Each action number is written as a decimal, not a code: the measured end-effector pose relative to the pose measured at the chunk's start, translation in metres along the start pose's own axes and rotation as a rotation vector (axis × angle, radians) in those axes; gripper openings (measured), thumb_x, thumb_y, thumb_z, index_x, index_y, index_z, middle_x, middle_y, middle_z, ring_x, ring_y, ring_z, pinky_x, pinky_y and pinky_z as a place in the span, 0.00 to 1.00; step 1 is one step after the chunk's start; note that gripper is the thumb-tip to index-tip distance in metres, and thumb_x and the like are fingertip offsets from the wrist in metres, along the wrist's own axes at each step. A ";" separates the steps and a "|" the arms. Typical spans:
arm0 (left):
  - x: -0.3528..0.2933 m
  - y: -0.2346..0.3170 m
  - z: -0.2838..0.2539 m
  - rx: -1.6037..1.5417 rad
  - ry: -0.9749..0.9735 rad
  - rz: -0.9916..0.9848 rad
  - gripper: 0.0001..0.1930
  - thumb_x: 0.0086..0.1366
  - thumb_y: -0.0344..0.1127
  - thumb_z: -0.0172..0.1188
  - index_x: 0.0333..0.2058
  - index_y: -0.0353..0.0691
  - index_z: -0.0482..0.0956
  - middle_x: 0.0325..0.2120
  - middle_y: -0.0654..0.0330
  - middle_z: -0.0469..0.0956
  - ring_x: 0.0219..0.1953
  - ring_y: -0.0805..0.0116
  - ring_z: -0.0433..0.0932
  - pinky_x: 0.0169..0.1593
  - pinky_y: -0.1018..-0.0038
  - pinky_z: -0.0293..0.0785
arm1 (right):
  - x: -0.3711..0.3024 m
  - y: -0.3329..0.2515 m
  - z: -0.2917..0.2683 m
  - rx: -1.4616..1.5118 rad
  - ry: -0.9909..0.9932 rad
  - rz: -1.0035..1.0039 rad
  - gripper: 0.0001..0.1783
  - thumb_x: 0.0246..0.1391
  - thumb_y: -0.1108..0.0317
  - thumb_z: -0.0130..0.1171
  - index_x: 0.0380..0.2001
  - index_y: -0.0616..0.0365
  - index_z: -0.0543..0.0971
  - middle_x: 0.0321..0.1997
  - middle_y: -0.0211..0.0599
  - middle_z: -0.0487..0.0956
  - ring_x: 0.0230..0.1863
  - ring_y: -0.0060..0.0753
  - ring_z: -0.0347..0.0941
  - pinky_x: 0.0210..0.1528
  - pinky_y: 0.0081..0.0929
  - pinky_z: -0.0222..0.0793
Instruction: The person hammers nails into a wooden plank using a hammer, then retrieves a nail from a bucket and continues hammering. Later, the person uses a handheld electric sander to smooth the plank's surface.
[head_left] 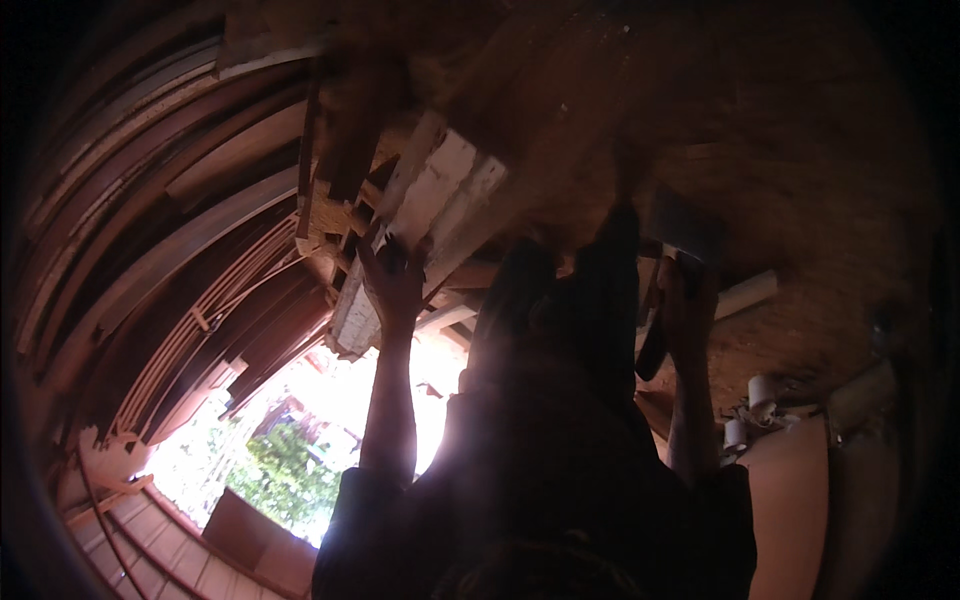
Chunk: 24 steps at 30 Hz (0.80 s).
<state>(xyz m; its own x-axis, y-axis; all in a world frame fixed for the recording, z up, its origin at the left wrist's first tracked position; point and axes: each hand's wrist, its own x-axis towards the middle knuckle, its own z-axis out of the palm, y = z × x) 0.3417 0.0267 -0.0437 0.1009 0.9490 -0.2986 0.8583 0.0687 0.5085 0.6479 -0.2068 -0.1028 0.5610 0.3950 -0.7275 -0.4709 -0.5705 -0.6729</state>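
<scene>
Left hand [396, 285] is on a pale beam [432, 195], fingers spread, while the right hand [686, 305] grips a dark-headed tool [688, 224]. Boards [190, 252] line the left side, bright greenery [290, 465] shows lower left, and it's pretty dim up top.

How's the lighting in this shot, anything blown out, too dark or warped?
Head view: the bright opening at lower left is blown out; the torso is almost black; the right hand and its dark-headed tool sit in deep shadow; the fisheye bends the long planks at left.
</scene>
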 end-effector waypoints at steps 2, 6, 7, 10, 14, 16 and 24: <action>0.004 -0.011 0.000 -0.066 -0.008 0.072 0.37 0.61 0.34 0.78 0.64 0.39 0.65 0.31 0.56 0.80 0.34 0.69 0.78 0.40 0.71 0.75 | -0.015 -0.019 0.015 0.000 -0.111 -0.039 0.19 0.67 0.61 0.63 0.54 0.60 0.76 0.27 0.32 0.77 0.25 0.22 0.74 0.28 0.27 0.71; 0.000 -0.046 -0.016 -0.164 0.163 0.213 0.24 0.67 0.35 0.73 0.57 0.38 0.72 0.30 0.64 0.74 0.31 0.75 0.70 0.36 0.74 0.71 | -0.032 -0.026 0.076 -0.316 -0.223 -0.450 0.17 0.69 0.57 0.62 0.45 0.62 0.74 0.21 0.29 0.74 0.19 0.22 0.72 0.24 0.26 0.72; -0.007 -0.063 -0.023 -0.216 0.230 0.174 0.19 0.69 0.36 0.71 0.53 0.37 0.75 0.29 0.65 0.73 0.31 0.76 0.70 0.36 0.74 0.70 | -0.055 -0.071 0.105 -0.004 -0.293 -0.152 0.18 0.69 0.56 0.61 0.43 0.61 0.74 0.20 0.28 0.73 0.18 0.22 0.72 0.23 0.26 0.72; -0.033 -0.152 -0.068 -0.227 0.364 0.035 0.13 0.72 0.40 0.68 0.44 0.35 0.80 0.28 0.67 0.72 0.31 0.76 0.69 0.35 0.74 0.69 | -0.060 -0.047 0.144 -0.044 -0.278 -0.235 0.20 0.69 0.53 0.62 0.43 0.62 0.73 0.20 0.29 0.74 0.19 0.20 0.73 0.23 0.25 0.71; -0.116 -0.280 -0.127 -0.283 0.660 -0.146 0.14 0.73 0.40 0.66 0.34 0.33 0.81 0.23 0.66 0.74 0.27 0.77 0.68 0.32 0.73 0.68 | -0.111 -0.009 0.183 -0.440 -0.219 -0.400 0.24 0.69 0.49 0.59 0.48 0.62 0.71 0.24 0.31 0.76 0.20 0.24 0.74 0.24 0.26 0.72; -0.168 -0.320 -0.139 -0.455 0.731 -0.285 0.14 0.72 0.38 0.67 0.31 0.33 0.80 0.23 0.67 0.74 0.26 0.77 0.68 0.31 0.75 0.67 | -0.117 0.049 0.211 -0.628 -0.220 -0.624 0.26 0.69 0.48 0.59 0.49 0.63 0.70 0.23 0.33 0.76 0.19 0.26 0.74 0.23 0.27 0.72; -0.342 -0.437 -0.065 -0.674 0.747 -0.697 0.14 0.72 0.40 0.67 0.33 0.34 0.82 0.26 0.65 0.78 0.29 0.78 0.73 0.33 0.76 0.70 | -0.212 0.127 0.330 -0.938 -0.377 -1.319 0.27 0.68 0.50 0.59 0.52 0.66 0.72 0.24 0.46 0.79 0.25 0.52 0.79 0.31 0.46 0.76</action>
<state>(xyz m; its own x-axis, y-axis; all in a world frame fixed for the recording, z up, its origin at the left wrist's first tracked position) -0.1009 -0.3082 -0.1111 -0.7802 0.5736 -0.2497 0.1589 0.5677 0.8077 0.2444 -0.1255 -0.0783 -0.0356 0.9872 0.1554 0.7871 0.1235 -0.6043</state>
